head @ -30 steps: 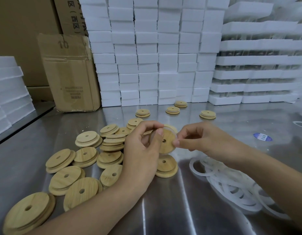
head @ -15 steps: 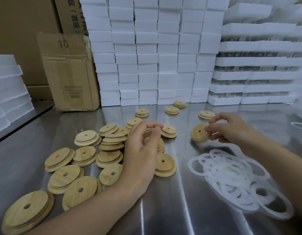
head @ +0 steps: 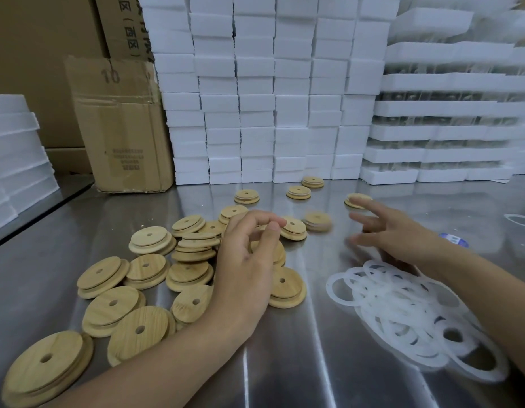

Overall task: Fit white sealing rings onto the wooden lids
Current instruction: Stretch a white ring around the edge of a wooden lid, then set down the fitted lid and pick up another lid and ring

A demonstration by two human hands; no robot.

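1. Left hand (head: pixel 246 269) hangs over the heap of wooden lids (head: pixel 190 272). Its fingers are curled in a loose claw with the thumb near the index tip, and nothing shows between them. It is probably lining up on the lid directly beneath its fingers (head: pixel 280 251). Whether it touches that lid is hidden.
2. Right hand (head: pixel 399 237) has its fingers straight and splayed. It is empty and motion-blurred.
3. One blurred lid (head: pixel 317 221) lies just off the right fingertips, on the side towards the left hand and apart from both hands. It is too smeared to tell whether a ring is on it.
4. The layout looks deliberate. Bare lids sit around the left hand, and the white sealing rings (head: pixel 379 293) are heaped just below the right wrist, so each hand has a short reach. The spaced-out lids beyond both hands (head: pixel 298 192) are likely the finished ones.
5. The lids lie flat on the steel table (head: pixel 285 363), mostly with the smaller stepped face up and the centre hole vertical. They are round, so they have no long axis. The rings lie flat and overlap in a loose heap.
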